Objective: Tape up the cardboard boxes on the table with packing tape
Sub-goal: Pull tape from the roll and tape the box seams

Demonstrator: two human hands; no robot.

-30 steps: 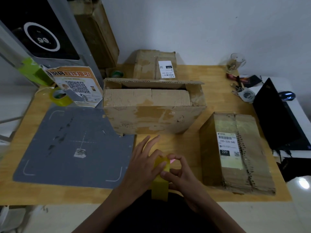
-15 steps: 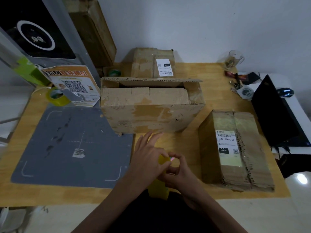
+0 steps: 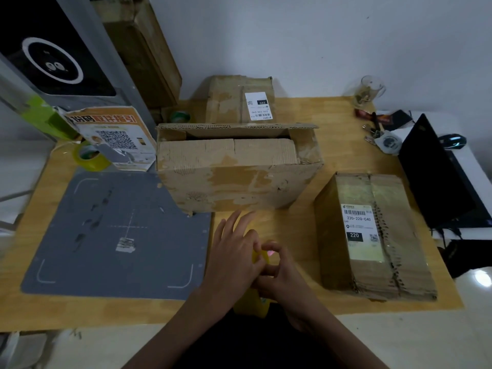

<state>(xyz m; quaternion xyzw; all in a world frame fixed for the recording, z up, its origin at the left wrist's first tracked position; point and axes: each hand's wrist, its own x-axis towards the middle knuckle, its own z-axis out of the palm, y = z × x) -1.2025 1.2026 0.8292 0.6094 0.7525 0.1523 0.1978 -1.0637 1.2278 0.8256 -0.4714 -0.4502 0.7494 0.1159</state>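
Yellow packing tape (image 3: 257,258) sits between the person's two hands at the near edge of the tabletop (image 3: 314,235), most of the roll hidden by them; a strip of the same yellow shows below the wrists. The left hand (image 3: 234,258) lies over the roll with its thumb and forefinger meeting the tape and its other fingers fanned out straight toward the open box (image 3: 237,179). The right hand (image 3: 277,272) has thumb and forefinger curled together, pinching at the tape's surface.

Against the views from a second and half a second back, little has moved: the hands have stayed in the same spot and the yellow showing between them has shrunk as the fingers drew closer together. No length of tape has been drawn toward a box. That reads as picking for the loose end of the tape, so the sealing itself has probably not begun.

Straight ahead, the open box stands with its far flap up and its near flaps folded in but unsealed. A second box (image 3: 372,235), bearing a shipping label, lies to the right, its seam already glossy with tape. A third box (image 3: 239,99) rests against the wall behind. A spare tape roll (image 3: 89,157) waits at the left, beside a grey mat (image 3: 114,235).
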